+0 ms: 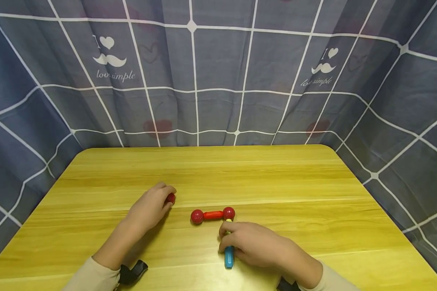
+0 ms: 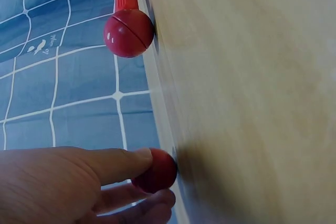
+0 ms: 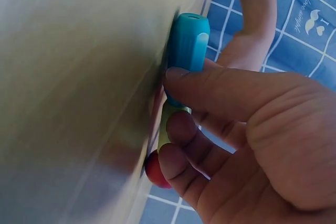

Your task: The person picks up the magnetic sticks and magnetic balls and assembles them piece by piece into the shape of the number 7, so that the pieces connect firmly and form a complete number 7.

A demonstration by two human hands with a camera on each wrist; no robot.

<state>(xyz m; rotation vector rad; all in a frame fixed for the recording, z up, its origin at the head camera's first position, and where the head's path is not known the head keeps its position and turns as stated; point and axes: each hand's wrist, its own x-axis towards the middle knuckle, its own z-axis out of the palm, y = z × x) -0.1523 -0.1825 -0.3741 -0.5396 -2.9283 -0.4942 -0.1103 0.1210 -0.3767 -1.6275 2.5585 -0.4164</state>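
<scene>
My left hand (image 1: pixel 151 206) grips a small red ball (image 2: pixel 161 171) at the left of the wooden table, thumb on one side and fingers on the other. Near the middle lies a red rod (image 1: pixel 213 215) with a red ball (image 1: pixel 197 216) at its left end and another red ball (image 1: pixel 228 213) at its right end. From that right ball a yellow-green rod (image 3: pixel 167 121) runs toward me, partly hidden by fingers. A blue rod (image 1: pixel 229 257) continues in line with it. My right hand (image 1: pixel 256 243) holds the blue rod, its thumb against the side and its fingers beside the yellow-green rod.
The wooden table (image 1: pixel 276 173) has rounded far corners. A blue-grey checked curtain (image 1: pixel 218 72) hangs behind it and along both sides. A black strap (image 1: pixel 132 273) sits on the left wrist, another black strap (image 1: pixel 287 284) on the right.
</scene>
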